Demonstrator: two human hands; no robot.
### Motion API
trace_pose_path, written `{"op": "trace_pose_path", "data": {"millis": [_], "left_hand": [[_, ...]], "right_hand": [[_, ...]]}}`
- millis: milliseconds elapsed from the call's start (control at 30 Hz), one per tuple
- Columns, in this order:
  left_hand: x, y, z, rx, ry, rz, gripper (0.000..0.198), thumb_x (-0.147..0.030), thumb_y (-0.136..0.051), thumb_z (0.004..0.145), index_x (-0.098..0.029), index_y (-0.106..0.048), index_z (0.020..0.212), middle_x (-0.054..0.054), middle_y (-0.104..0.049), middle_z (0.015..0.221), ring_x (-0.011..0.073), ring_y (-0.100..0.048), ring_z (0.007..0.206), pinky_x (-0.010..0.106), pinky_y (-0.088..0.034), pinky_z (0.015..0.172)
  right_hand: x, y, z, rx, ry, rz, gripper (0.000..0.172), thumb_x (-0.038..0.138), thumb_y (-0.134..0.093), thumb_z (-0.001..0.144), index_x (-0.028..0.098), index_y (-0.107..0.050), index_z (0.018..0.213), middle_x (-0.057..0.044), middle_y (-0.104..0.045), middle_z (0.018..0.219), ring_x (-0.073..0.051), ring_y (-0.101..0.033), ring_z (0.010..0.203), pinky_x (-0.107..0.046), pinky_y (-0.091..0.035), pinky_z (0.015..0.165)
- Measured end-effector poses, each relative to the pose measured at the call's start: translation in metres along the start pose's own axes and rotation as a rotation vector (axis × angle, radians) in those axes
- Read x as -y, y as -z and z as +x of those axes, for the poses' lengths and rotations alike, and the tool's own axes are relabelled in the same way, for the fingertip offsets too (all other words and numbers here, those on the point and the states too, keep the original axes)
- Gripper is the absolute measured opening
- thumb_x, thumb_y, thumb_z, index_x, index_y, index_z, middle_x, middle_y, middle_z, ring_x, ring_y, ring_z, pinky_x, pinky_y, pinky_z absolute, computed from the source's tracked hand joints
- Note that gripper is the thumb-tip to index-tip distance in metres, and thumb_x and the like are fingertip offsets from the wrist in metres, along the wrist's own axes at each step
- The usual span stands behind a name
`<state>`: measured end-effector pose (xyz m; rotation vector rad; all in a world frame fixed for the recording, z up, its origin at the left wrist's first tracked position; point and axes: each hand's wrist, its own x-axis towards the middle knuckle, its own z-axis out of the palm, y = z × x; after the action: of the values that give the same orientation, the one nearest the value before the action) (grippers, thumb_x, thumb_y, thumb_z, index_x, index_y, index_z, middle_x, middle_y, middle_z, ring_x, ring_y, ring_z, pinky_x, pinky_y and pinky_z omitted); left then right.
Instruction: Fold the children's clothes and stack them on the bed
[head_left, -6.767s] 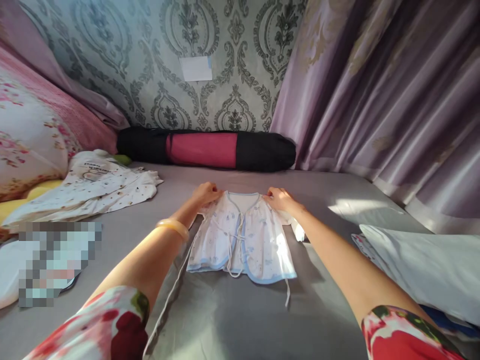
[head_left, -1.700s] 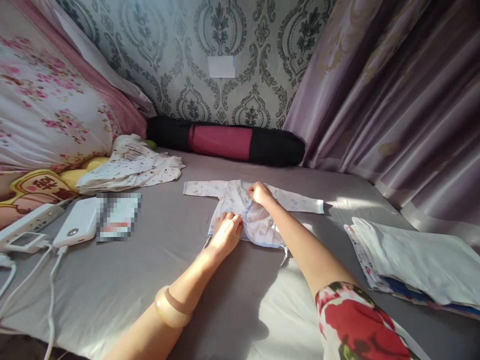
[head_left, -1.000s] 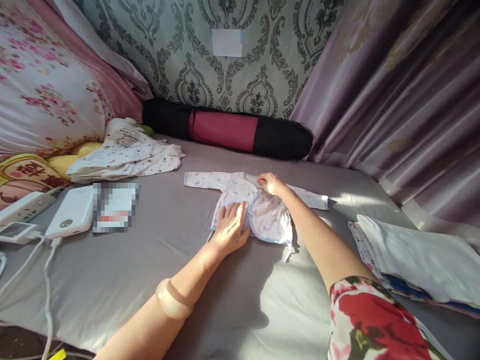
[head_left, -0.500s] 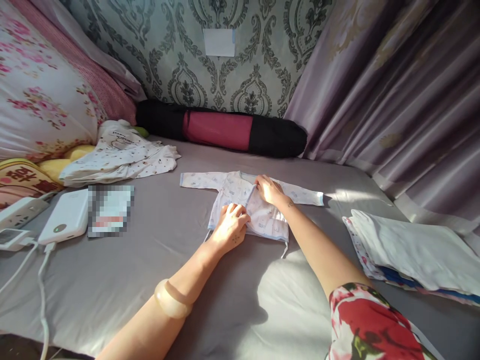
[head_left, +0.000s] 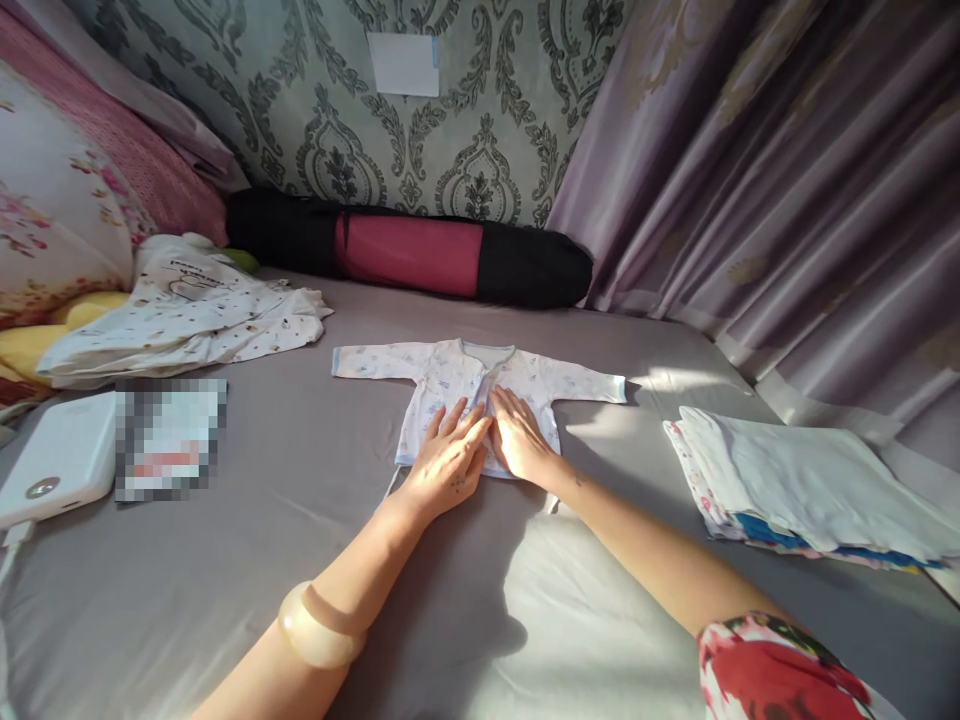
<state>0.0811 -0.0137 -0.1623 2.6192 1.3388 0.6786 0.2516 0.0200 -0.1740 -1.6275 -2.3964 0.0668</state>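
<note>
A small white baby shirt (head_left: 450, 375) with a faint print and pale blue edging lies spread on the grey bed sheet (head_left: 300, 520), its sleeves stretched out to both sides. My left hand (head_left: 448, 455) rests flat on the lower front of the shirt, fingers extended. Beside it, my right hand (head_left: 520, 432) lies on the shirt's middle, fingers straight and close together. The hands almost meet at the shirt's front opening and cover part of its lower half. Thin ties stick out below the hem.
Folded clothes (head_left: 802, 480) are stacked at the right. On the left are a white power bank (head_left: 64, 455) with a cable, a blurred packet (head_left: 172, 440) and a rumpled printed garment (head_left: 195, 310). A black and pink long bag (head_left: 409, 255) lies along the wall, near purple curtains (head_left: 675, 180).
My right hand has come down from the neckline to the shirt's middle. My left hand's fingers have uncurled and now lie flat. The view has shifted slightly right.
</note>
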Motion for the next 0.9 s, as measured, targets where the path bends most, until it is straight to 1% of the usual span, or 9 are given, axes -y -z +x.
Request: {"op": "trace_pose_path", "data": {"millis": [67, 133, 200, 300, 400, 500, 733, 800, 900], "left_hand": [[0.000, -0.006, -0.002, 0.082, 0.063, 0.033, 0.050, -0.023, -0.037, 0.094, -0.017, -0.042, 0.144, 0.010, -0.043, 0.151, 0.0321, -0.029, 0.143, 0.057, -0.026, 0.113], [-0.002, -0.008, -0.003, 0.133, 0.105, 0.062, 0.052, -0.026, -0.036, 0.095, -0.014, -0.040, 0.145, 0.011, -0.038, 0.153, 0.0325, -0.027, 0.144, 0.058, -0.026, 0.114], [-0.003, -0.008, -0.003, 0.156, 0.119, 0.086, 0.052, -0.028, -0.035, 0.096, -0.013, -0.040, 0.146, 0.011, -0.035, 0.155, 0.0322, -0.024, 0.145, 0.059, -0.024, 0.115], [-0.005, -0.004, -0.003, 0.167, 0.125, 0.108, 0.050, -0.029, -0.035, 0.097, -0.016, -0.041, 0.145, 0.010, -0.035, 0.155, 0.0320, -0.023, 0.146, 0.060, -0.023, 0.115], [-0.004, -0.002, -0.003, 0.153, 0.123, 0.120, 0.049, -0.034, -0.037, 0.098, -0.019, -0.044, 0.144, 0.012, -0.034, 0.155, 0.0333, -0.024, 0.145, 0.059, -0.025, 0.114], [-0.001, -0.002, -0.004, 0.141, 0.129, 0.128, 0.051, -0.040, -0.038, 0.098, -0.019, -0.044, 0.144, 0.017, -0.034, 0.155, 0.0352, -0.027, 0.144, 0.058, -0.028, 0.113], [0.001, 0.001, -0.001, 0.177, 0.164, 0.014, 0.052, -0.044, -0.038, 0.098, -0.020, -0.045, 0.143, 0.016, -0.038, 0.152, 0.0349, -0.027, 0.144, 0.059, -0.025, 0.113], [0.003, 0.006, 0.002, 0.123, 0.205, -0.094, 0.050, -0.044, -0.035, 0.099, -0.020, -0.047, 0.141, 0.015, -0.043, 0.150, 0.0307, -0.035, 0.141, 0.053, -0.029, 0.113], [0.012, 0.017, 0.006, -0.101, 0.353, -0.286, 0.044, -0.039, -0.032, 0.100, -0.018, -0.054, 0.132, 0.013, -0.057, 0.136, 0.0229, -0.052, 0.126, 0.039, -0.041, 0.106]], "right_hand": [[0.000, 0.002, -0.011, 0.047, -0.044, -0.037, 0.057, 0.030, -0.026, 0.098, 0.004, -0.035, 0.148, -0.018, -0.031, 0.155, -0.029, -0.024, 0.145, -0.049, -0.021, 0.117], [-0.004, 0.006, -0.011, 0.104, -0.079, -0.055, 0.059, 0.036, -0.021, 0.100, 0.006, -0.033, 0.150, -0.015, -0.026, 0.157, -0.028, -0.020, 0.146, -0.049, -0.016, 0.119], [-0.011, 0.008, 0.001, 0.155, -0.099, -0.052, 0.060, 0.039, -0.017, 0.101, 0.011, -0.030, 0.152, -0.010, -0.023, 0.159, -0.026, -0.016, 0.147, -0.048, -0.014, 0.120], [-0.027, 0.007, 0.032, 0.197, -0.142, -0.044, 0.059, 0.041, -0.013, 0.101, 0.019, -0.027, 0.154, -0.004, -0.017, 0.161, -0.026, -0.012, 0.148, -0.049, -0.012, 0.120], [-0.043, 0.004, 0.065, 0.198, -0.212, -0.072, 0.058, 0.041, -0.013, 0.101, 0.021, -0.025, 0.154, -0.004, -0.016, 0.162, -0.026, -0.012, 0.148, -0.050, -0.011, 0.119], [-0.055, 0.000, 0.085, 0.169, -0.278, -0.093, 0.058, 0.040, -0.015, 0.101, 0.020, -0.026, 0.154, -0.007, -0.015, 0.162, -0.026, -0.013, 0.148, -0.051, -0.012, 0.118], [-0.055, 0.000, 0.088, 0.146, -0.276, -0.059, 0.057, 0.041, -0.015, 0.101, 0.018, -0.027, 0.153, -0.009, -0.017, 0.161, -0.025, -0.013, 0.148, -0.052, -0.010, 0.118], [-0.048, 0.003, 0.082, 0.168, -0.280, -0.053, 0.058, 0.042, -0.015, 0.102, 0.017, -0.025, 0.153, -0.009, -0.015, 0.161, -0.024, -0.010, 0.148, -0.053, -0.007, 0.118], [-0.030, 0.007, 0.060, 0.197, -0.268, -0.044, 0.059, 0.043, -0.017, 0.102, 0.017, -0.021, 0.155, -0.011, -0.014, 0.161, -0.025, -0.009, 0.148, -0.055, -0.006, 0.118]]}}
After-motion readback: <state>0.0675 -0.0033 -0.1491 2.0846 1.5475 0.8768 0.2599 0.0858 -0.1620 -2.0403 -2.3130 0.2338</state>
